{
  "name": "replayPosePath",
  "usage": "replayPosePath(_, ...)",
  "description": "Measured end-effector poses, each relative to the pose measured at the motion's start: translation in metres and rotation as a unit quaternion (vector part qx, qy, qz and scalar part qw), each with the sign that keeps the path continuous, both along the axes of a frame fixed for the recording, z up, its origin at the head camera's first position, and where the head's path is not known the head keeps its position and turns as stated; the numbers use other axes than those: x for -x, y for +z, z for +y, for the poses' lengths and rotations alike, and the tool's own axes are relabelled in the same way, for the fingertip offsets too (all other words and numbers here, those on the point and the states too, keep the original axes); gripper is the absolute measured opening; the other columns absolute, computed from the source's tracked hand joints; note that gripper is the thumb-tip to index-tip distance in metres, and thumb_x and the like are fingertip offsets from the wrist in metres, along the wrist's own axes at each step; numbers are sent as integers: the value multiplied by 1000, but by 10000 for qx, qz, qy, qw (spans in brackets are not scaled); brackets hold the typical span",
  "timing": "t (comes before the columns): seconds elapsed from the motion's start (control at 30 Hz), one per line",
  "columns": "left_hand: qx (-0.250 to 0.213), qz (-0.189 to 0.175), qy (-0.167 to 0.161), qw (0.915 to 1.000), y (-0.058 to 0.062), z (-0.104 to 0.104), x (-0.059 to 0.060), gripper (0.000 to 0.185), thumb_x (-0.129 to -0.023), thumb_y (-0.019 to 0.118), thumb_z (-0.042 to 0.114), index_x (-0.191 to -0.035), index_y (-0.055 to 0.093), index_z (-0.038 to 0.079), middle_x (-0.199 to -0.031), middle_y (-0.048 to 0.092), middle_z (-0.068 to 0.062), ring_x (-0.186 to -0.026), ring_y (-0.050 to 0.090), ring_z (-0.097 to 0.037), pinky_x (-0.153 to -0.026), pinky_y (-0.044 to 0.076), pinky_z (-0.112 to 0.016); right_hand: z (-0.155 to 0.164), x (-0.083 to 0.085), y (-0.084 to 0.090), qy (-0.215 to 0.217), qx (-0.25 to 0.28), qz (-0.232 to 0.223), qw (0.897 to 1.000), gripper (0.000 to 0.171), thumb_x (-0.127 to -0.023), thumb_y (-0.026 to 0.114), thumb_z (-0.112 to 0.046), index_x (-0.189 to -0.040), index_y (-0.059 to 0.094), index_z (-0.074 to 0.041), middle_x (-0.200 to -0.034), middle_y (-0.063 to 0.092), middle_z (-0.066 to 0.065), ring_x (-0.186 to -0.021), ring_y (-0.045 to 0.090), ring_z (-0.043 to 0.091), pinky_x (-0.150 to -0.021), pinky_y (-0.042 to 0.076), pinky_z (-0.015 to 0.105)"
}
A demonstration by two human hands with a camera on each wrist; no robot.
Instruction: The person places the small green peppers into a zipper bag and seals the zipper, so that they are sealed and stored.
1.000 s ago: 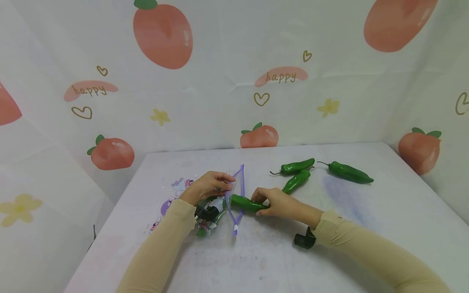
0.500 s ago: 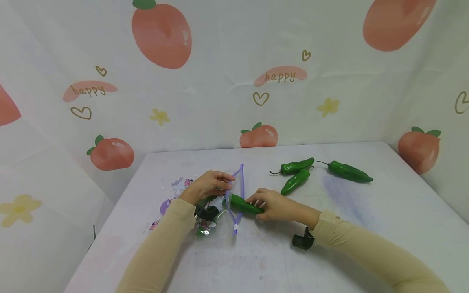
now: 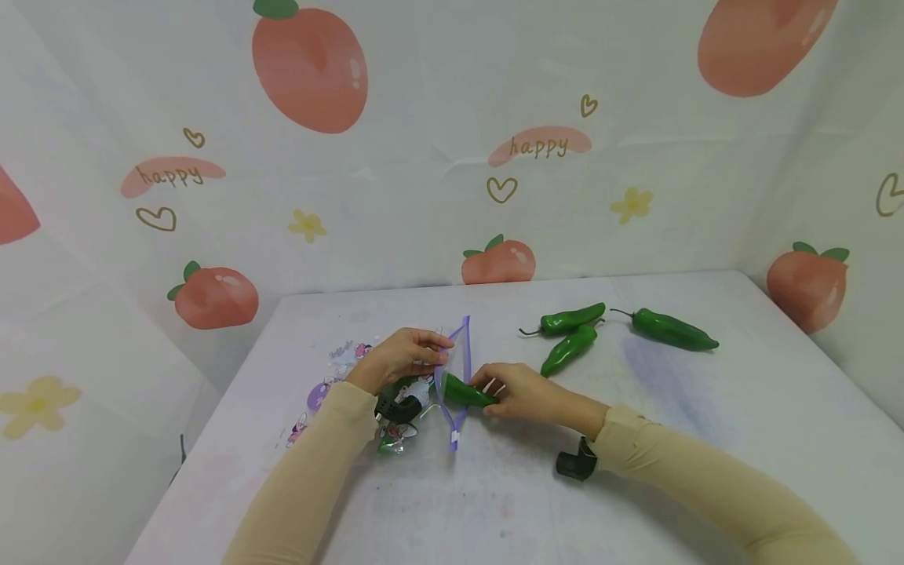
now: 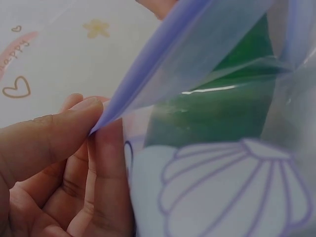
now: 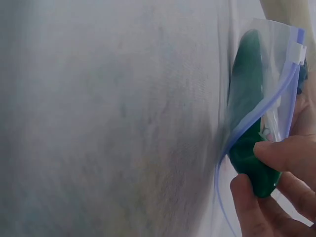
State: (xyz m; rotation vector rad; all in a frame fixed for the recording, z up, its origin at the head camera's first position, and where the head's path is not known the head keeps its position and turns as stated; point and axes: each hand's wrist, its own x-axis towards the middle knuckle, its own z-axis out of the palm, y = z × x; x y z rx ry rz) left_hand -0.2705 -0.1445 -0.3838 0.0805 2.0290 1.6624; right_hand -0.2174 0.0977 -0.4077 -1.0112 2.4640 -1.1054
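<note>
Head view, frame centre: both forearms stretched inward. Left hand (image 3: 399, 359) pinched bag (image 3: 452, 377) rim; right hand (image 3: 512, 390) gripped pepper (image 3: 462, 391), half inside.

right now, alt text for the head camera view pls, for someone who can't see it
A right hand pushes a green pepper into a clear zip bag whose purple-edged mouth the left hand holds open, on a white table. Three more green peppers lie farther back to the right, before a peach-print backdrop.
</note>
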Motion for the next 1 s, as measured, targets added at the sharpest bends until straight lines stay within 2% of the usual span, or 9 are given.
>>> replayPosePath(0.33,-3,33,-41,10000,1,-1,0,38,-88,64,-4,-125,57,-11,-87,57,0,-79,55,-12,-74,54,-23,-4,-2,-2,69,23,23,10000,43,-82,69,1,-124,61,-2,-114,61,10,-102,63,23,-81,54,23)
replayPosePath(0.5,5,31,-67,10000,1,-1,-1,38,-89,64,-4,-125,56,-11,-87,57,1,-79,56,-12,-76,54,-24,-8,0,-2,69,168,-87,9998,36,-85,69,0,-120,61,-4,-116,65,10,-101,65,22,-80,54,21)
replayPosePath(0.67,-51,1,-93,9999,1,-1,-1,37,-89,63,-4,-125,56,-11,-87,58,1,-78,56,-11,-75,53,-24,-11,2,-3,-8,283,-128,9995,30,-84,72,-3,-112,62,-7,-109,68,7,-97,67,20,-79,54,22)
replayPosePath(1.0,-128,-26,-78,9999,2,0,0,36,-88,64,-6,-123,58,-10,-86,57,1,-78,56,-11,-74,53,-23,-15,1,-5,155,552,-90,9983,31,-85,66,4,-115,66,0,-112,65,12,-101,65,23,-82,53,20)
